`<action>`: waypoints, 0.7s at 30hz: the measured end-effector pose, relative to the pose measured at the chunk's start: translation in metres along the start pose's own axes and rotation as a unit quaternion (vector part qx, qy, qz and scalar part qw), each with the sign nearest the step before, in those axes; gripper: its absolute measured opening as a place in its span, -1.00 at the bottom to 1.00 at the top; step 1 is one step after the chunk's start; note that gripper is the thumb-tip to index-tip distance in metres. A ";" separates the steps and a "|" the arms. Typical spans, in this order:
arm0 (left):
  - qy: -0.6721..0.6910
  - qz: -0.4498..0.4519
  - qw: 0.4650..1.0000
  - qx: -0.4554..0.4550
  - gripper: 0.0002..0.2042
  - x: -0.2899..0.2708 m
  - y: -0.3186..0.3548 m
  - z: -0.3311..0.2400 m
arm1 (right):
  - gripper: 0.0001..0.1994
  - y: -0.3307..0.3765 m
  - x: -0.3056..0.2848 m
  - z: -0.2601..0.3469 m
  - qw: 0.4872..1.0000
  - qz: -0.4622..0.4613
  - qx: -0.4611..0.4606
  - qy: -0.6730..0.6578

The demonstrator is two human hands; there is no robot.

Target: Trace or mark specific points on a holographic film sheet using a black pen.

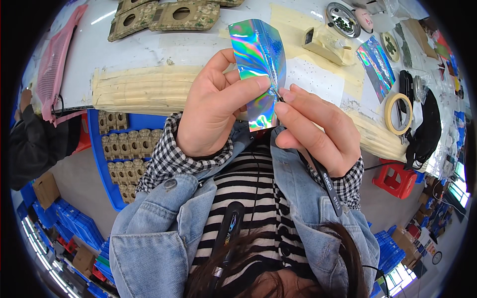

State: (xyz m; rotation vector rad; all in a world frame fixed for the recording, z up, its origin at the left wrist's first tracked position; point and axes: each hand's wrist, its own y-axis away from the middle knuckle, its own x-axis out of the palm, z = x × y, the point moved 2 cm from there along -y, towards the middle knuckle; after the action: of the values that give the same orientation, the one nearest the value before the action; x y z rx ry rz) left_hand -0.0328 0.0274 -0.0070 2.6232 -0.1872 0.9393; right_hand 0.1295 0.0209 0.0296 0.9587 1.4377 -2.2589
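Note:
A shiny rainbow holographic sheet (256, 47) is held up above the near edge of the workbench, slightly creased lengthwise. My left hand (211, 107) pinches it from the left, thumb on the front and fingers behind. My right hand (320, 126) grips black tweezers (325, 184), whose handle end points down toward my sleeve. The tweezer tips meet the sheet beside my left thumb. Whatever lies at the tips is too small to make out.
Camouflage-patterned housings (184, 17) lie at the back of the bench. Rightward are a cream box (325, 45), a round metal dish (330, 12) of small dark parts, another holographic sheet (375, 67) and a tape roll (387, 111). A blue tray (102, 164) holds more housings below left. Someone's sleeve (39, 139) shows at left.

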 end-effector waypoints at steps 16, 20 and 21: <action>-0.003 0.000 1.000 0.006 -0.61 -0.001 -0.001 0.001 | -0.68 0.000 0.001 -0.001 1.000 0.001 -0.010 -0.003; -0.013 -0.001 1.000 0.001 -0.61 -0.004 -0.001 0.001 | -0.69 -0.001 0.000 -0.001 1.000 0.001 -0.010 -0.011; -0.016 -0.001 1.000 0.004 -0.62 -0.004 -0.001 0.001 | -0.69 0.000 0.000 -0.001 1.000 -0.001 -0.008 -0.013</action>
State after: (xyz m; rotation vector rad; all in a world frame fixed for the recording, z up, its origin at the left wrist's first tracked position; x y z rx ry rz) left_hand -0.0351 0.0282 -0.0111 2.6467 -0.1886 0.9000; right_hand 0.1298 0.0223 0.0292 0.9212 1.4442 -2.2503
